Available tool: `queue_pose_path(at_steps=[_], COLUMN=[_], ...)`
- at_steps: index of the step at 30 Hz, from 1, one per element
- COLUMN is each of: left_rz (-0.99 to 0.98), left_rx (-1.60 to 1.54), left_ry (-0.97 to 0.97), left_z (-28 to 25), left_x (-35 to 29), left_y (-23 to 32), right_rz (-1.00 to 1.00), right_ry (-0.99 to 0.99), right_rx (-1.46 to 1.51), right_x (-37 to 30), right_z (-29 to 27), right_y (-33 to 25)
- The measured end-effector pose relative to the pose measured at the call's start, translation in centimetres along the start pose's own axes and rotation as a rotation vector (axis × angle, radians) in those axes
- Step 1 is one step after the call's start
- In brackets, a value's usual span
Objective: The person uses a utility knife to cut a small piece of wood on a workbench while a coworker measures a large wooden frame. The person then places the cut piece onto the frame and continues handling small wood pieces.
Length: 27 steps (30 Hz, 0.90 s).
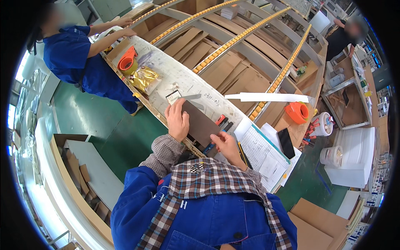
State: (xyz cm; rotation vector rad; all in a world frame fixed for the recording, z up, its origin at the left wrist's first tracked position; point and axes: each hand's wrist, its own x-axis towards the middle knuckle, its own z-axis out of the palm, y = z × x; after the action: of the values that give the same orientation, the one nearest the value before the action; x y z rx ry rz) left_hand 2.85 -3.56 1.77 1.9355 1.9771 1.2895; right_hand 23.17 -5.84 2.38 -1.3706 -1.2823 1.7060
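Note:
A dark brown flat rectangular piece (203,125) is held between my two hands above the near edge of the white-topped bench (160,62). My left hand (178,121) is closed on its left side, fingers bent at the edge. At its lower right corner, my right hand (227,146) pinches it between thumb and fingers. Just beyond lie a grey metal strip (191,96) and a small white label pad (173,96). Several pens and a red-and-black tool (221,120) sit beside the piece, partly hidden by it.
To the right are a clipboard with written sheets (266,154), a phone (285,143), an orange tape dispenser (297,112) and a white strip (266,97). Yellow roller rails (233,41) run over cardboard. Another tape dispenser (128,61) and gold packet (145,79) lie left, near a co-worker (68,54).

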Motion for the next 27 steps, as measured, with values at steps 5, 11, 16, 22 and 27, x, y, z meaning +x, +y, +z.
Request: queue_pose_path(at_steps=[5, 11, 16, 22, 27], left_rz=[-0.142, -0.183, -0.202, -0.200, -0.218], left_rx=[-0.052, -0.018, -0.010, -0.020, -0.027], left_ry=[0.004, 0.031, 0.016, 0.033, 0.019], left_z=[0.2, 0.6, 0.9, 0.7, 0.7], left_x=[-0.7, -0.2, -0.4, -0.6, -0.5], left_y=[-0.4, -0.1, -0.5, -0.3, -0.2], right_rz=[-0.181, -0.050, 0.043, 0.074, 0.052], right_ry=[0.070, 0.006, -0.037, -0.053, -0.077], right_rx=[-0.048, 0.006, 0.101, 0.124, 0.115], right_x=[0.2, 0.6, 0.5, 0.5, 0.5], right_z=[-0.2, -0.6, -0.4, -0.4, -0.5], right_y=[1.1, 1.9, 1.2, 1.5, 1.6])
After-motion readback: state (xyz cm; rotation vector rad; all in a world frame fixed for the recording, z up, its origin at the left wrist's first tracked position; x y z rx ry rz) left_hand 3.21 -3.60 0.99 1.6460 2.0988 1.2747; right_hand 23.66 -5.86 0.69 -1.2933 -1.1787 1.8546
